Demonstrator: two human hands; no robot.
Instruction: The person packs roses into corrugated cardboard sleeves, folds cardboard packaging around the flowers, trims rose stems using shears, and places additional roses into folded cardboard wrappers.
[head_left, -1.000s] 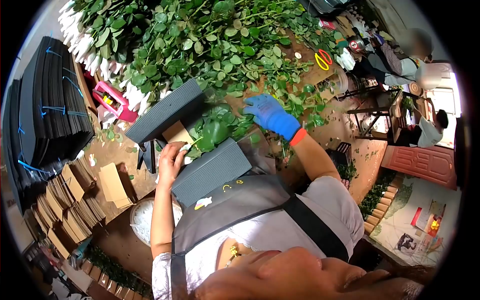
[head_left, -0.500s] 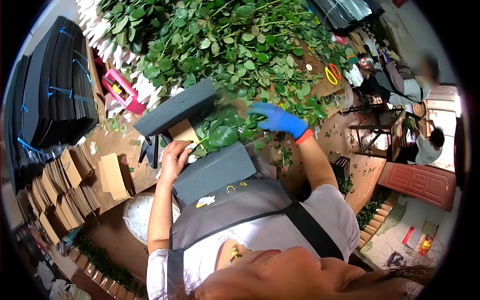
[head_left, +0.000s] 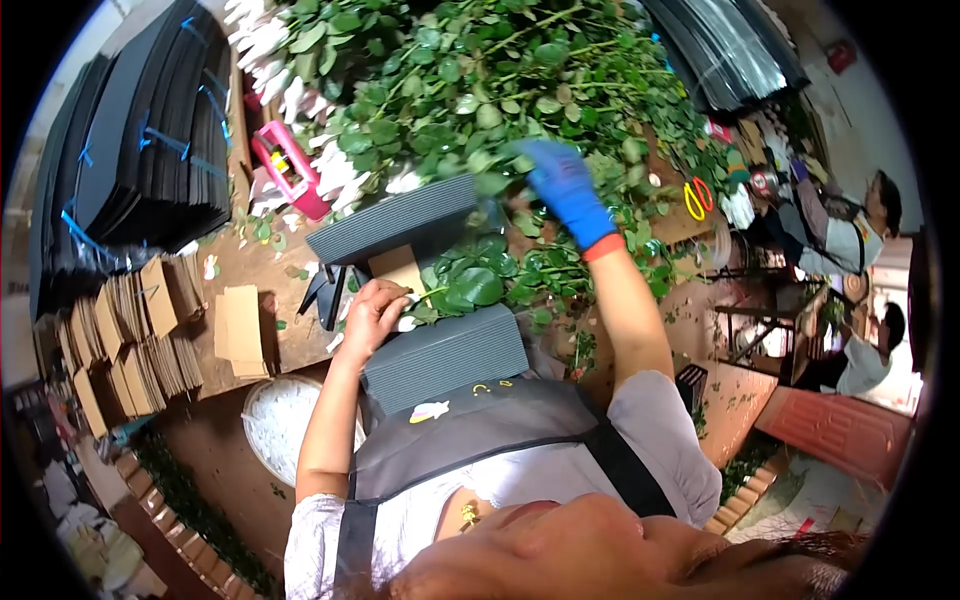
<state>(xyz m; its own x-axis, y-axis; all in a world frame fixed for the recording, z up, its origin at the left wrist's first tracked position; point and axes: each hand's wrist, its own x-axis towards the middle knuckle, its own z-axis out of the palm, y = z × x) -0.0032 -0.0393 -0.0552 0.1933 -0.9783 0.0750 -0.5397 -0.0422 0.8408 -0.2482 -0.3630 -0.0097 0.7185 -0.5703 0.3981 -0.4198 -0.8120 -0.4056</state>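
My bare left hand [head_left: 372, 318] is closed at the flower end of a leafy white rose [head_left: 408, 322], whose head shows only partly beside the fingers. The rose's green leaves [head_left: 475, 284] lie between two panels of a dark corrugated sheet [head_left: 445, 355], with a piece of brown cardboard [head_left: 397, 268] against the far panel. My right hand [head_left: 562, 180], in a blue glove with a red cuff, is over a large heap of leafy rose stems [head_left: 450, 90]. Its fingers are blurred and partly lost against the leaves. A black stapler-like tool [head_left: 322, 296] stands left of my left hand.
Cardboard pieces [head_left: 240, 330] and stacked brown cards [head_left: 135, 345] lie left. Bundled black sheets [head_left: 150, 130] stand behind them. A pink holder [head_left: 290, 170] and yellow-and-red-handled scissors [head_left: 695, 200] are on the table. A white bucket [head_left: 285, 425] is below. Two people [head_left: 850, 235] are at right.
My right hand has moved up and away, farther over the leaf heap. The left hand stays at the white rose. The whole view has shifted somewhat.
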